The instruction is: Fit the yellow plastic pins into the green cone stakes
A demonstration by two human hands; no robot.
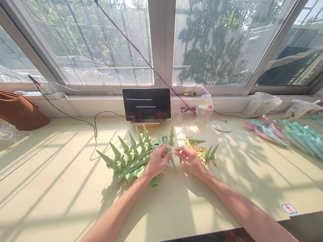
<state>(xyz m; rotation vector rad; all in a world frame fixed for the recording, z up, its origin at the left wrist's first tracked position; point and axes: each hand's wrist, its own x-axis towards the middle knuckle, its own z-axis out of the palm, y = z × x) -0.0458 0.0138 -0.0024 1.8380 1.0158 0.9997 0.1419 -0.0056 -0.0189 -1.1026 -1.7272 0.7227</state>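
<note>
My left hand [157,161] is closed around a green cone-shaped plastic spike [172,160], its tip pointing down and right. My right hand [189,158] pinches a small yellow piece [174,153] right at the spike's upper end, touching the left hand's fingers. Several green spikes [126,153] stand upright in a curved row to the left, and more lie flat beneath my left wrist. A pile of small yellow pieces [198,149] lies just behind my right hand, with two or three green spikes [210,152] among them.
A dark tablet [146,103] stands on a wooden holder at the window sill, cabled to the left. A clear bag [205,108] and a coiled white cable [221,125] lie behind. Teal and pink packaged items [285,134] fill the right. A brown bag [20,112] sits far left.
</note>
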